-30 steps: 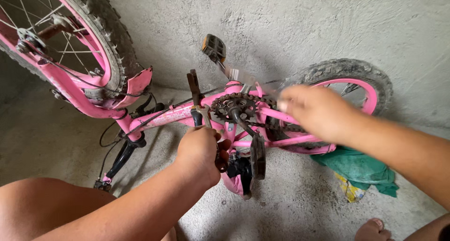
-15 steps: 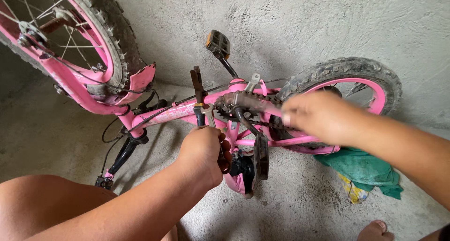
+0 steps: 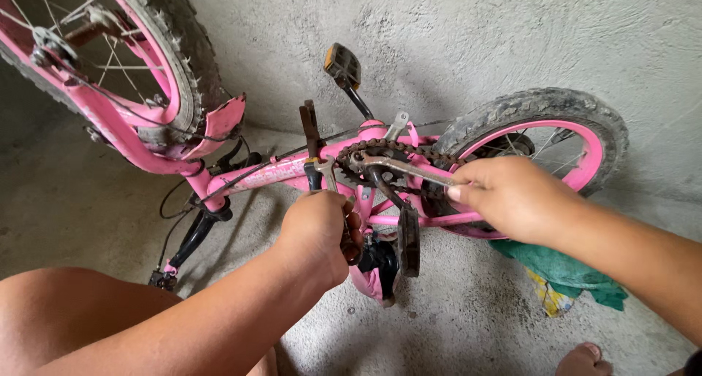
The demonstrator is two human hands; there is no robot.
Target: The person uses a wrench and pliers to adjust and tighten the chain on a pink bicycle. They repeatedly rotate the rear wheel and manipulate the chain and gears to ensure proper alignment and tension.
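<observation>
Head view shows my pink bicycle [image 3: 292, 173] upside down on the concrete floor [image 3: 468, 325], close to the rough grey wall [image 3: 453, 40]. My left hand [image 3: 318, 233] has its fingers closed around the dark handle of a tool [image 3: 322, 175] whose metal head sits at the frame beside the chainring [image 3: 380, 160]. My right hand [image 3: 512, 197] has its fingers clamped on a flat wrench [image 3: 406, 168] that reaches across to the middle of the crank.

As I judge it, the work on the crank fitting is under way and not finished: both tools are seated, the crank arm with its pedal [image 3: 342, 65] stands up toward the wall, the chain sits on the chainring, and nothing has come off. Whether the fitting has turned at all, I cannot tell.

Room is tight. The wall lies just behind the upper pedal, the rear wheel [image 3: 545, 116] is right beside my right hand, and the lower pedal [image 3: 408, 241] hangs between my two hands. The front wheel [image 3: 157, 69] rises to my left. A green cloth [image 3: 567, 266] lies on the floor under my right forearm; the open floor is toward me.
</observation>
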